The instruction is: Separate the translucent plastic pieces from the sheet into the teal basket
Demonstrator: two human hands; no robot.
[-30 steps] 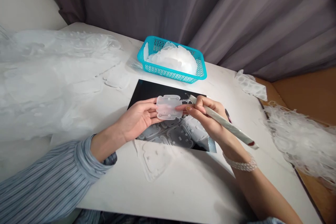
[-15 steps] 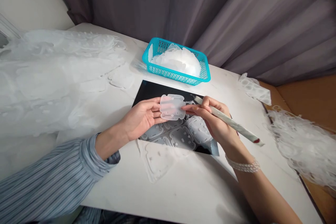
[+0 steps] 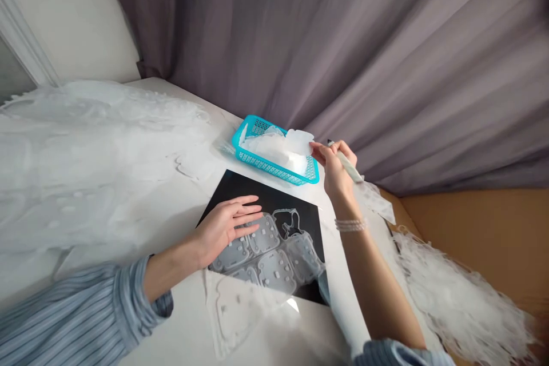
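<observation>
My right hand (image 3: 337,163) is over the right end of a turquoise plastic basket (image 3: 274,170), pinching a thin translucent plastic piece (image 3: 299,140) between thumb and fingertips. A slim, pale pen-like tool (image 3: 350,168) is also gripped in that hand; its exact kind I cannot tell. White translucent pieces (image 3: 272,146) are heaped in the basket. My left hand (image 3: 223,227), fingers stretched out and holding nothing, is over a black mat (image 3: 240,186). On the mat lies a translucent plastic sheet (image 3: 277,271) with several moulded shapes, and a loose, thin outline scrap (image 3: 286,217) is beside them.
Stacks of translucent sheets (image 3: 94,166) cover the table's left side. Stringy plastic scraps (image 3: 463,297) are piled at the right, beside a brown surface (image 3: 463,223). A crumpled translucent scrap (image 3: 380,201) sits at the table's right edge. A grey curtain (image 3: 300,40) hangs behind.
My right hand has carried the translucent plastic piece from above the mat to the basket. My left hand has let go of it and opened. The view has tilted up.
</observation>
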